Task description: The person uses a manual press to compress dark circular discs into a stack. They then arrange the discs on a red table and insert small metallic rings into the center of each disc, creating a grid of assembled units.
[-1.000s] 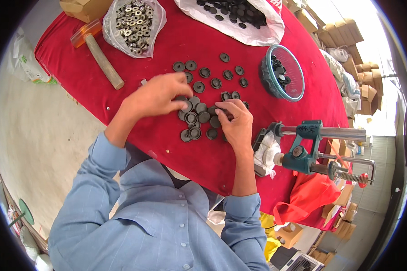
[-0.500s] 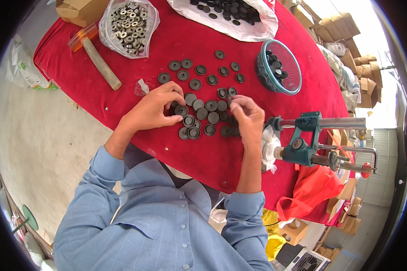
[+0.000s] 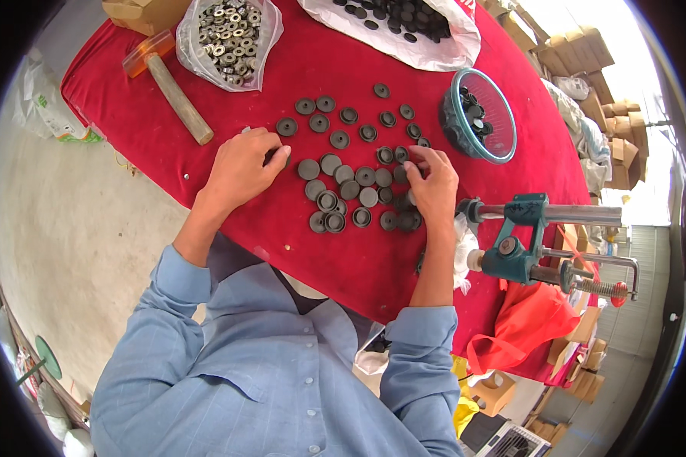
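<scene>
My left hand is closed, pinching a black round cap between thumb and fingers, left of a loose cluster of similar caps. Among these black caps, some show plain flat faces and others a raised rim with a central hole. My right hand is at the cluster's right side, its thumb and fingertips curled together by a black disc; fingers partly hide what they grip. Farther back, more caps lie spread singly on the red cloth.
A mallet and a clear bag of metal rings lie back left. Behind lies a white sack with black discs. At right stand a blue-rimmed basket of black parts and a green hand press.
My left hand has drawn leftward from the cluster with a black cap in its fingers. My right hand stays at the cluster's right edge, fingers shifted slightly. The whole view has shifted a little.
</scene>
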A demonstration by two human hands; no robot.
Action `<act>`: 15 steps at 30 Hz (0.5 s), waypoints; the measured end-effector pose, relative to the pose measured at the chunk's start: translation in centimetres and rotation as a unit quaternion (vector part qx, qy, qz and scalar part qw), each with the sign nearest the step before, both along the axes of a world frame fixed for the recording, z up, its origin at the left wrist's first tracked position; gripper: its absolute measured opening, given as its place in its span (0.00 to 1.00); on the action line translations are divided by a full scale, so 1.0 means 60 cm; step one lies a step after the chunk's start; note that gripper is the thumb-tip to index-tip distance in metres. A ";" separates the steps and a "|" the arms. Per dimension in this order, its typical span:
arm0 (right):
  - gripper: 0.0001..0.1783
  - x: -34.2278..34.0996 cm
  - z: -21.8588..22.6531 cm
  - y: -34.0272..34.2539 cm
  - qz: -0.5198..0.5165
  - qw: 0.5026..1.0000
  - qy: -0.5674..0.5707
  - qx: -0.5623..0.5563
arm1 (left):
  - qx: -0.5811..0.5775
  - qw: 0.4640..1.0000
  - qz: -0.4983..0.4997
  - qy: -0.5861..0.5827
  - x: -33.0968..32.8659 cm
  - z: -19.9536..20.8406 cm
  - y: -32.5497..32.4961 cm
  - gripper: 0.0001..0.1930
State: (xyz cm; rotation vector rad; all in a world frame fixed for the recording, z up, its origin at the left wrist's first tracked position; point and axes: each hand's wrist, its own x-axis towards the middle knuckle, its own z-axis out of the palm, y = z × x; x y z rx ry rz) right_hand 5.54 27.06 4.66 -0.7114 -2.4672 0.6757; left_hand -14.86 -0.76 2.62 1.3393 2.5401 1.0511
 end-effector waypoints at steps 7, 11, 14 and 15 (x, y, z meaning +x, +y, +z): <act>0.12 -0.024 -0.024 0.005 -0.078 0.996 -0.001 0.050 | 0.029 0.995 0.043 0.084 0.021 0.015 0.017 0.15; 0.14 -0.035 0.019 -0.058 0.023 0.998 0.011 -0.052 | 0.051 0.995 -0.085 0.018 0.042 0.017 0.013 0.18; 0.19 -0.043 0.030 -0.123 0.105 0.993 -0.058 -0.022 | 0.059 0.993 -0.102 0.029 0.050 0.000 0.021 0.17; 0.23 -0.043 0.025 -0.139 0.108 0.991 -0.075 0.003 | 0.058 0.993 -0.103 0.026 0.049 0.000 0.022 0.17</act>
